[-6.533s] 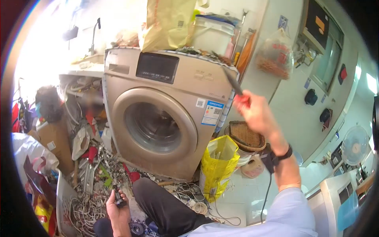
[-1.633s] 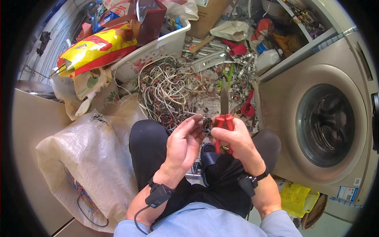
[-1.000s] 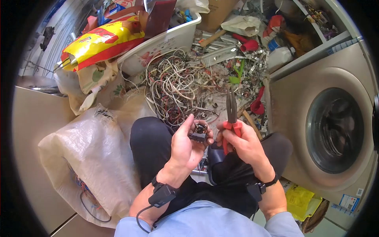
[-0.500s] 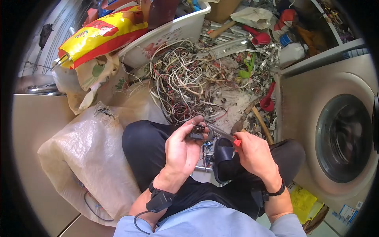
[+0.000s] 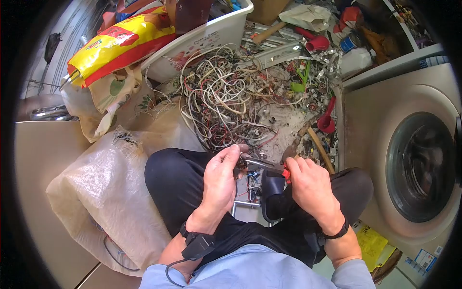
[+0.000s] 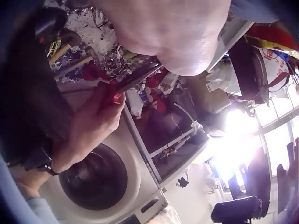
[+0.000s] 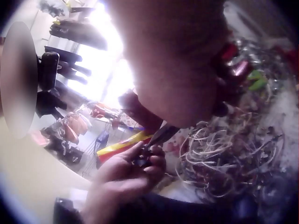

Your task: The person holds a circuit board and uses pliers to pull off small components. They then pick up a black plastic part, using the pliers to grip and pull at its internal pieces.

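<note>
In the head view my left hand holds a small black part between thumb and fingers, above the gap between the knees. The part looks like a bit of an electrical fitting; fingers cover much of it. My right hand grips red-handled long-nose pliers, pointing left with their tips right at the part. The left wrist view shows the right hand around the red handles. In the right wrist view the dark pliers reach down to the left fingers.
A heap of tangled wires lies ahead, beside a white tub. Metal scraps and a red scoop lie right of it. A washing machine stands right, a woven sack left.
Earlier the right hand held the pliers up before the washing machine. Both hands have since come together, the view has tilted down, and the pliers have swung from pointing forward to pointing left.
</note>
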`<action>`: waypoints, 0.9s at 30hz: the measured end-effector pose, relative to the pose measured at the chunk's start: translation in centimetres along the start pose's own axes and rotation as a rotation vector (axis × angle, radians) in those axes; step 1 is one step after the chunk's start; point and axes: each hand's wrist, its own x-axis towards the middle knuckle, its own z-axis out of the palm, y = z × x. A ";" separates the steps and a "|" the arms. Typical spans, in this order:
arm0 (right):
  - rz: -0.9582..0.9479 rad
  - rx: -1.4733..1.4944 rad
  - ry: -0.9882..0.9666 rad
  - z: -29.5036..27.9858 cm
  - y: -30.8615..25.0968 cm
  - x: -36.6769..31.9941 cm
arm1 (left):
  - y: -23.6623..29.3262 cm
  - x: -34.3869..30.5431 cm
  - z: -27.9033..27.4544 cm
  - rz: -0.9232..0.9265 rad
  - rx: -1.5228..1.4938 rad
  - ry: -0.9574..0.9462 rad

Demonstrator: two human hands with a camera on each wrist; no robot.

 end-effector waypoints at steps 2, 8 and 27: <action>-0.007 0.004 -0.007 0.1 0.0 -0.3 | 0.2 0.0 -0.3 -0.035 0.152 -0.028; -0.018 -0.050 0.005 0.2 0.0 -0.9 | -0.4 0.6 -0.1 -0.037 0.230 0.010; 0.045 -0.136 0.034 0.4 -0.6 -1.7 | -2.3 0.6 0.5 0.003 0.342 -0.010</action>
